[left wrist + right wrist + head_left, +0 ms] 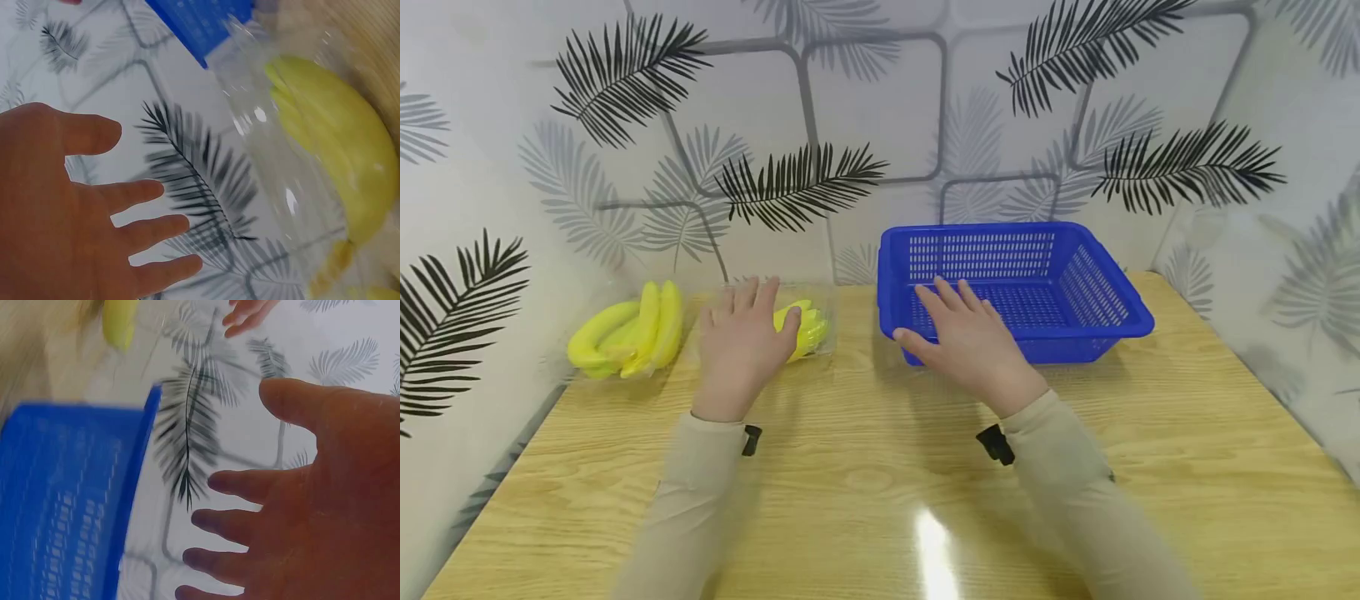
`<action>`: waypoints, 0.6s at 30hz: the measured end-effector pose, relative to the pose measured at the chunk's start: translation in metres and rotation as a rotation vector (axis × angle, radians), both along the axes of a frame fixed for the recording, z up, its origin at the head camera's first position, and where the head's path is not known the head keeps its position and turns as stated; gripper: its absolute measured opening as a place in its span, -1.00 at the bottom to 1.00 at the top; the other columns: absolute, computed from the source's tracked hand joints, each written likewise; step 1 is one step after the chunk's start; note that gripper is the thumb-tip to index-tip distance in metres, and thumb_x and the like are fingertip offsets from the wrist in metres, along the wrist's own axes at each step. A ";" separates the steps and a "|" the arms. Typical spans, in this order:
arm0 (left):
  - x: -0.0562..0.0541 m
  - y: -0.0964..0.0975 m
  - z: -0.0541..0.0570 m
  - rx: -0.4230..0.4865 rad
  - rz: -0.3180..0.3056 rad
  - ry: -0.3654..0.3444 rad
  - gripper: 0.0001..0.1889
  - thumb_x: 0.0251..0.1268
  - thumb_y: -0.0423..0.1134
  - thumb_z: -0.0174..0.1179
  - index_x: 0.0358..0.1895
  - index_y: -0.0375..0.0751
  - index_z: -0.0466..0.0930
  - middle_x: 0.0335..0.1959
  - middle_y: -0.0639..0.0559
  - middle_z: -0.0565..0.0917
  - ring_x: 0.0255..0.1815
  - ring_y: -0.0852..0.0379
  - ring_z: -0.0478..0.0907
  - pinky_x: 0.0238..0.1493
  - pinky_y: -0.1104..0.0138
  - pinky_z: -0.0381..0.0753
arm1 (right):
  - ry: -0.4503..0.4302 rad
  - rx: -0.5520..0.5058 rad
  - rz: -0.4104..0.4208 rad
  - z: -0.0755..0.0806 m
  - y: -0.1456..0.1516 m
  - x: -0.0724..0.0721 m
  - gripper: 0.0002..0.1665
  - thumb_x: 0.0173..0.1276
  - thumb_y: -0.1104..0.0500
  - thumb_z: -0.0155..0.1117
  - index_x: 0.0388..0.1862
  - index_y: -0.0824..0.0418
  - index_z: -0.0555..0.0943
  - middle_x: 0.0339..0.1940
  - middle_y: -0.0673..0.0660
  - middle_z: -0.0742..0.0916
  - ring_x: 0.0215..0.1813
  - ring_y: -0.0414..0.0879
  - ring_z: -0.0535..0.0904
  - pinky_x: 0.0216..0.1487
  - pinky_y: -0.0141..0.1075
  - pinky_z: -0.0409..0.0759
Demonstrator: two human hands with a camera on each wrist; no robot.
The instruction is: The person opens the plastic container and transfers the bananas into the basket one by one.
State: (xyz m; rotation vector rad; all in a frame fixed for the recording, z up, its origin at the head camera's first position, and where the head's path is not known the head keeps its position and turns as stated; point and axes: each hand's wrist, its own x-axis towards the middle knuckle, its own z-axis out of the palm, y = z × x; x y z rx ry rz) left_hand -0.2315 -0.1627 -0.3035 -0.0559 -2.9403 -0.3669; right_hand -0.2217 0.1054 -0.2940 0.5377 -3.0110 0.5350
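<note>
On the wood-grained worktop, a blue plastic basket with slotted, flared walls is placed at one o'clock. Smooth, curved yellow bananas are seen at ten o'clock; at eleven, a second bunch is encased in glossy clear plastic. The left hand is spread near that bunch, the right hand near the basket; all visible fingers are extended, nothing gripped.

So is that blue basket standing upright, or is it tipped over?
Upright: in the head view, the blue basket stands on the table, open top facing up, letting us see inside past the right hand.
</note>
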 end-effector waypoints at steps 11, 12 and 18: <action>-0.014 -0.081 -0.023 0.240 -0.035 -0.052 -0.23 0.53 0.20 -0.23 0.54 -0.33 0.01 0.49 -0.38 0.10 0.44 -0.41 0.07 0.33 -0.27 0.15 | 0.023 -0.350 0.274 -0.036 -0.075 -0.015 -0.21 0.52 -0.18 0.02 0.58 0.12 0.14 0.56 0.09 0.24 0.54 0.01 0.10 0.51 -0.12 0.08; -0.016 -0.086 -0.026 0.272 -0.043 -0.068 -0.21 0.52 0.21 -0.23 0.54 -0.34 -0.03 0.50 -0.38 0.08 0.44 -0.41 0.06 0.33 -0.27 0.14 | 0.005 -0.386 0.287 -0.042 -0.078 -0.017 -0.22 0.53 -0.15 0.04 0.58 0.12 0.14 0.56 0.08 0.25 0.54 -0.01 0.10 0.51 -0.15 0.08; -0.018 -0.113 -0.043 0.510 -0.049 -0.195 -0.10 0.43 0.36 -0.21 0.60 -0.16 -0.22 0.57 -0.27 -0.06 0.48 -0.36 0.01 0.36 -0.28 0.09 | -0.096 -0.469 0.302 -0.069 -0.091 -0.026 -0.20 0.52 -0.03 0.10 0.59 0.19 0.07 0.57 0.16 0.19 0.55 -0.01 0.05 0.51 -0.17 0.05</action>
